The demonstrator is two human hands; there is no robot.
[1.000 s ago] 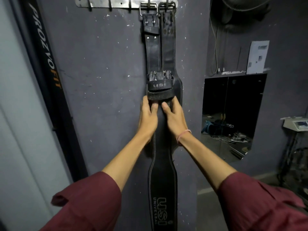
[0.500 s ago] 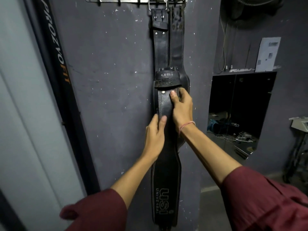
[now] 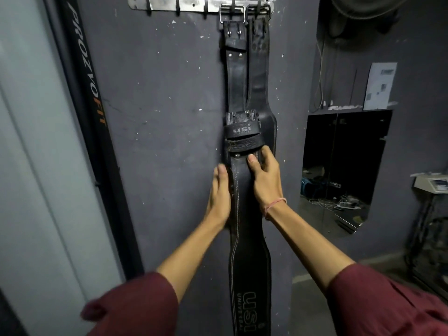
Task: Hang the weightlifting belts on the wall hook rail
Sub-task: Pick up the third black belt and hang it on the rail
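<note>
A metal hook rail [image 3: 184, 6] is fixed high on the dark grey wall. Two black leather belts hang from its right hooks by their buckles: the front belt [image 3: 244, 238] with white stitching and "USI UNIVERSAL" lettering, and a second belt [image 3: 260, 76] behind it to the right. A short "usi" strap piece [image 3: 241, 135] sits at the front belt's middle. My right hand [image 3: 263, 179] grips the front belt's right edge just under that strap. My left hand [image 3: 220, 192] lies flat along the belt's left edge, fingers pointing up.
Several bare hooks [image 3: 178, 10] remain on the rail's left part. A black banner marked "PROZVOFIT" [image 3: 87, 76] leans at the left. A mirror [image 3: 344, 166] is set in the wall at the right, with a paper [image 3: 381, 86] above it and a small machine [image 3: 431, 183] at far right.
My left hand slid down from under the strap piece to the belt's left edge. My right hand stays just below the strap. The view shifted, showing more of the rail.
</note>
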